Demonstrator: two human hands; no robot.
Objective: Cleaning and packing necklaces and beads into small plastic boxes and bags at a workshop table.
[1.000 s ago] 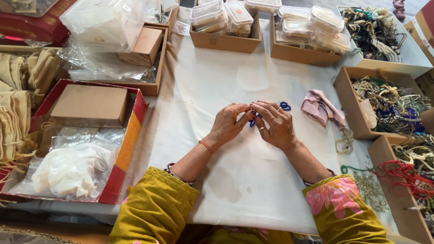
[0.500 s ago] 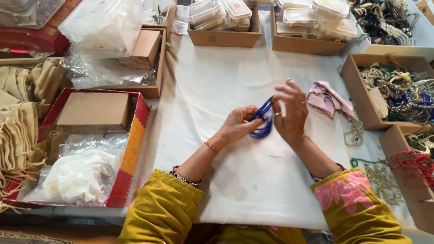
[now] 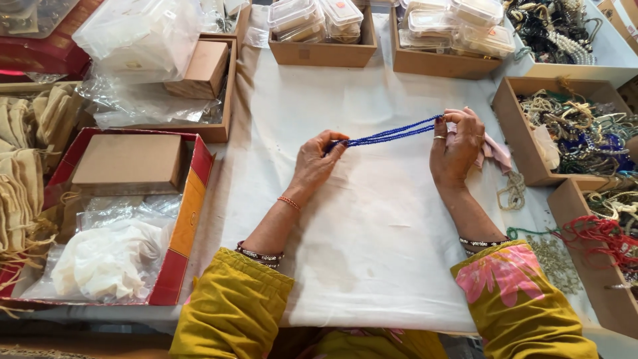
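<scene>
Head camera, looking down: a blue bead necklace of several fine strands is stretched taut in the air between both hands, above the white cloth that covers the table. The left hand pinches one end between thumb and fingertips, fingers curled shut around the strands. The right hand pinches the other end the same way, slightly higher and further from the body, with a ring on one finger. Both wrists wear bangles, and the sleeves are mustard yellow, the right one with a pink flower print.

Just behind the right hand a pink pouch lies on the cloth, partly hidden by the fingers. To the right of that hand stands an open cardboard box of mixed jewellery, and nearer the body a second box with red cords. Beyond both hands, two cardboard trays hold clear plastic containers. To the left of the left hand sits a red-edged box holding a plain brown box and a clear bag of white fabric. Cream drawstring bags are piled at the far left.
</scene>
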